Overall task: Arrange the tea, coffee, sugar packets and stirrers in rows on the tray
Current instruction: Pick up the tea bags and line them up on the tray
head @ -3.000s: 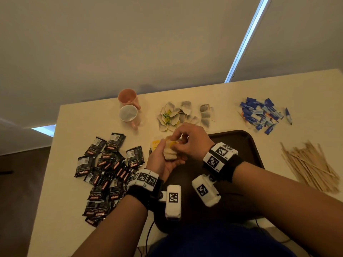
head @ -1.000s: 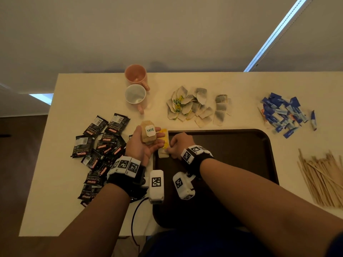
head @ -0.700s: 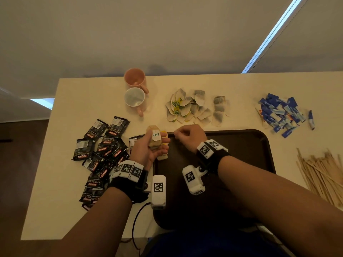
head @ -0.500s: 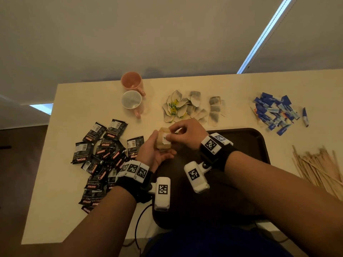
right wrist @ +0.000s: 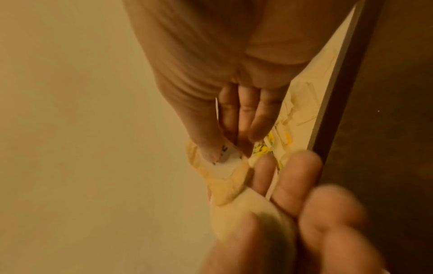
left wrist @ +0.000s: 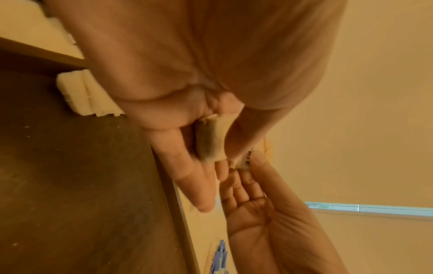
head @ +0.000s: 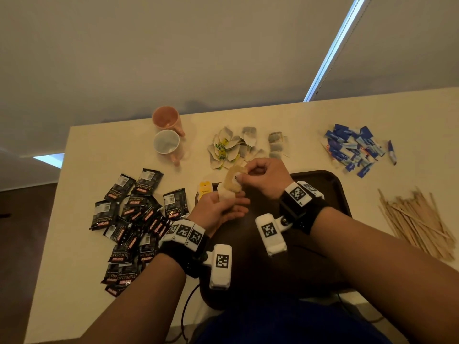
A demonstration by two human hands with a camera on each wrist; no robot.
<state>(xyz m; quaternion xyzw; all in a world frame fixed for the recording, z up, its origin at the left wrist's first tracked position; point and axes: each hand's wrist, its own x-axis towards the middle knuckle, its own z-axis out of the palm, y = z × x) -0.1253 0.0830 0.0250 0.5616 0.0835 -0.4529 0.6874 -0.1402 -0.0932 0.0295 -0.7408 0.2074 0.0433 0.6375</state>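
Over the tray's [head: 332,184] far-left rim, our left hand [head: 218,207] cradles tea bags [head: 227,192]; our right hand's [head: 265,178] fingertips pinch one's tag [right wrist: 226,163].

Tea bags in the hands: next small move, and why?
Probably lift the top tea bag clear with the right hand and lay it on the tray beside the yellow-tagged bag at the far-left corner. The right hand already pinches that bag's tag, the left hand holds the other bags beneath, and most of the tray is bare.
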